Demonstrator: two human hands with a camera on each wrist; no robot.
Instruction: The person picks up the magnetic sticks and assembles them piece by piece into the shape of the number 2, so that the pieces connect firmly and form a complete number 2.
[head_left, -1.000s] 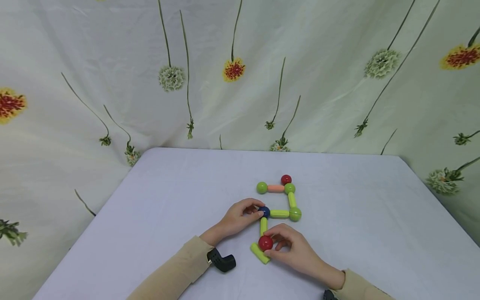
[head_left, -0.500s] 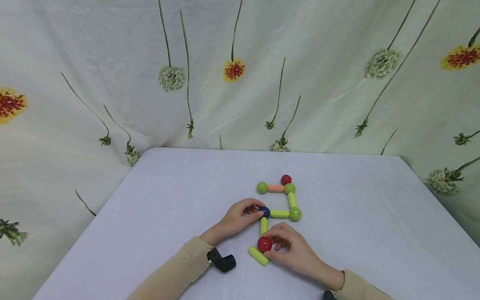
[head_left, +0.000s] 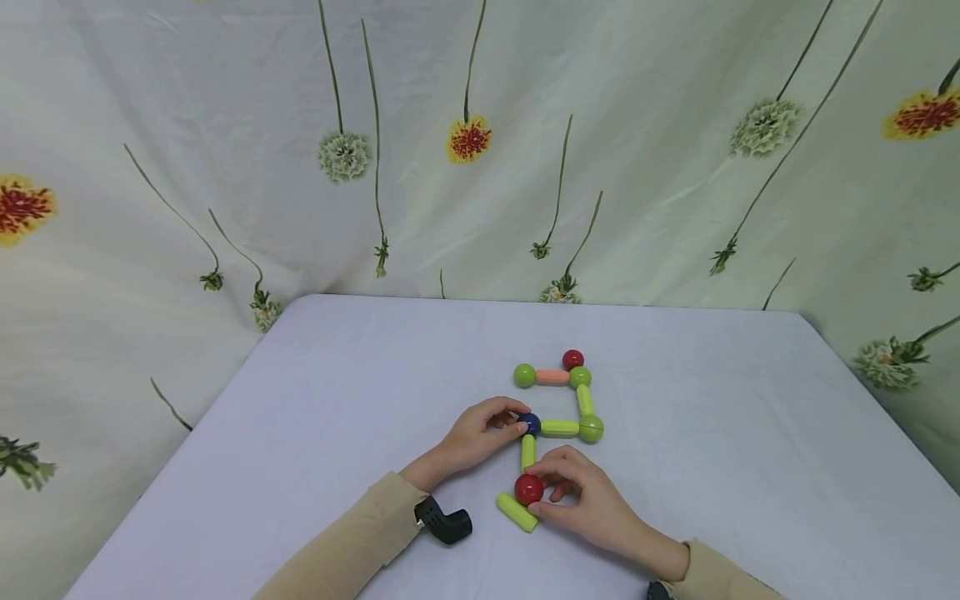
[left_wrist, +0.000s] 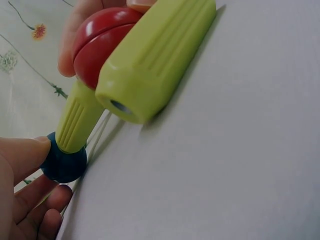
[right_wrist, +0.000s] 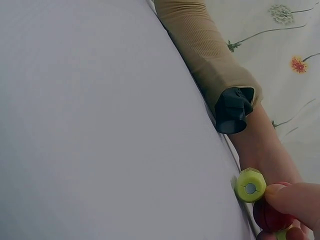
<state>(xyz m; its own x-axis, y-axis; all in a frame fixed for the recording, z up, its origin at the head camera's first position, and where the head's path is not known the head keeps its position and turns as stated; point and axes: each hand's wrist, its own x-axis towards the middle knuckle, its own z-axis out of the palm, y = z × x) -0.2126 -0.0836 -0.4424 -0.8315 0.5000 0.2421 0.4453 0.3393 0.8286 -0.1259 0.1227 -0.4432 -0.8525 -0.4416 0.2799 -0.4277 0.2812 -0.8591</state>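
My left hand [head_left: 477, 435] pinches a dark blue ball [head_left: 531, 423] between thumb and fingers. From that ball a yellow-green magnetic stick [head_left: 528, 454] runs toward me to a red ball [head_left: 528, 490]. My right hand [head_left: 581, 496] grips this red ball with thumb and fingertips. Slantwise against or just beside it lies a second yellow-green stick [head_left: 517, 512]; its end [left_wrist: 121, 107] shows a metal core in the left wrist view. Another yellow-green stick [head_left: 559, 428] joins the blue ball to a green ball [head_left: 591, 428] on the right.
Farther back, a stick [head_left: 584, 400] leads to another green ball [head_left: 580, 377], with a red ball [head_left: 573, 359] behind it. A salmon stick [head_left: 552, 377] links it to a green ball [head_left: 524, 375]. All lie on the white-covered table [head_left: 360, 367] before a flowered cloth [head_left: 420, 217].
The near red ball has shifted slightly left and toward me in my right hand. The slanted stick beside it has slid the same way. My left hand stays on the blue ball.
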